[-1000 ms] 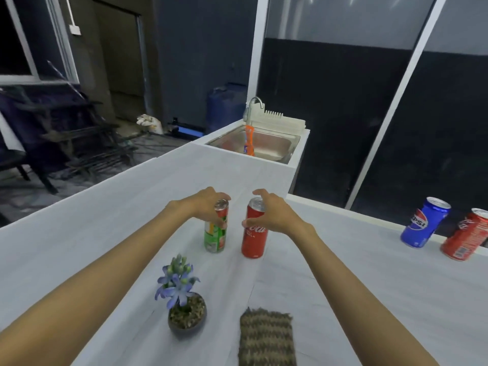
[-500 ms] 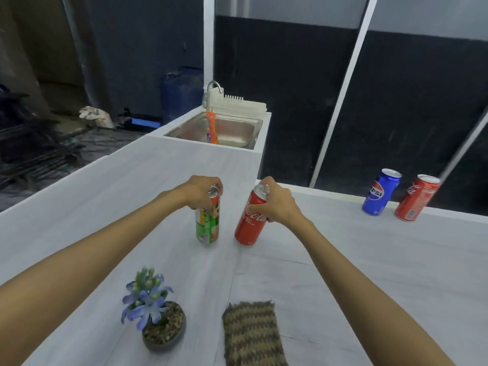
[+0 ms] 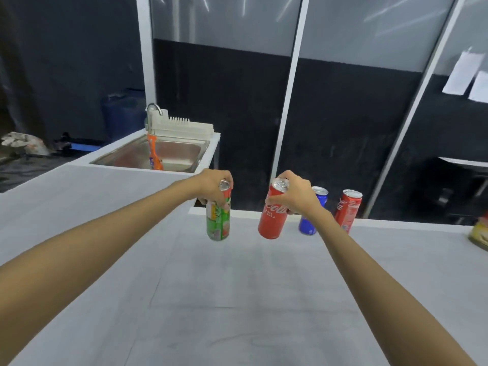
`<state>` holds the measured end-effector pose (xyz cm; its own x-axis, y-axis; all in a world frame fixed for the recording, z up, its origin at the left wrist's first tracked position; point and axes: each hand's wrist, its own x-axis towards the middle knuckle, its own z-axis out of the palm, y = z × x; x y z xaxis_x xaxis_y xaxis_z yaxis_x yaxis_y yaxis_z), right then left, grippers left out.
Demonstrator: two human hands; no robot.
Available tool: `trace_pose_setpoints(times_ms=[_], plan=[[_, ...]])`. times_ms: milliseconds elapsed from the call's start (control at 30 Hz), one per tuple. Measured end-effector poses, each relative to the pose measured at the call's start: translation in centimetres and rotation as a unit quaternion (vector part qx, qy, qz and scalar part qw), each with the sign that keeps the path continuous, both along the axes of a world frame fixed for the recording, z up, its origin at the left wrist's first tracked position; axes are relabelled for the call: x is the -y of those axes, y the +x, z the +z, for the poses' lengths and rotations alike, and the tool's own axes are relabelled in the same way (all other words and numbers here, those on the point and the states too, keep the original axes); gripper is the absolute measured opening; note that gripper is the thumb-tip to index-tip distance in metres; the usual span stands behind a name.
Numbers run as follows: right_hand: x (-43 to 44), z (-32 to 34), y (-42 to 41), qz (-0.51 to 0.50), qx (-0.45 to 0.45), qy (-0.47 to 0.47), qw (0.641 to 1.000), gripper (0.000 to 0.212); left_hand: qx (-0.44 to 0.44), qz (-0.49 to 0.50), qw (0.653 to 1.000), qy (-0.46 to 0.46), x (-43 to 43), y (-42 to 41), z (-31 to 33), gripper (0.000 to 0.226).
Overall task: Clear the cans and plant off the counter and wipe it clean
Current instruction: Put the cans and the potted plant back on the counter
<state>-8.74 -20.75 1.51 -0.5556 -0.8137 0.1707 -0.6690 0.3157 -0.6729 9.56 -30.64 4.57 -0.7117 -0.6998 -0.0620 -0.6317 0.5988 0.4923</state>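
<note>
My left hand [image 3: 214,186] grips the top of a green can [image 3: 218,223] and holds it up off the white counter [image 3: 237,299]. My right hand [image 3: 295,194] grips a red cola can [image 3: 273,220] near its top; that can hangs tilted above the counter. Behind my right wrist a blue can [image 3: 309,223] stands at the counter's far edge, partly hidden. A second red can [image 3: 348,211] stands just right of it. The plant and the cloth are out of view.
A steel sink [image 3: 158,154] with an orange bottle [image 3: 154,154], a faucet and a white rack [image 3: 184,126] lies at the far left end. A yellow object [image 3: 479,233] sits at the right edge. Dark panels and white posts back the counter.
Both hands have lifted their cans off the counter and carried them forward and right. The view has swung up and right, so the plant and cloth dropped out of sight.
</note>
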Motion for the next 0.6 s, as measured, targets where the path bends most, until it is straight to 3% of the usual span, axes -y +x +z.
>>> trace_pose_setpoints(times_ms=[267, 600], plan=[[5.9, -3.4, -7.6, 0.027, 0.003, 0.026, 0.999, 0.054, 0.027, 0.016, 0.999, -0.027, 4.9, -9.6, -3.5, 0.049], [8.9, -6.4, -10.9, 0.033, 0.016, 0.046, 0.998, 0.058, 0.066, 0.024, 0.997, -0.024, 7.9, -13.3, -6.4, 0.049]])
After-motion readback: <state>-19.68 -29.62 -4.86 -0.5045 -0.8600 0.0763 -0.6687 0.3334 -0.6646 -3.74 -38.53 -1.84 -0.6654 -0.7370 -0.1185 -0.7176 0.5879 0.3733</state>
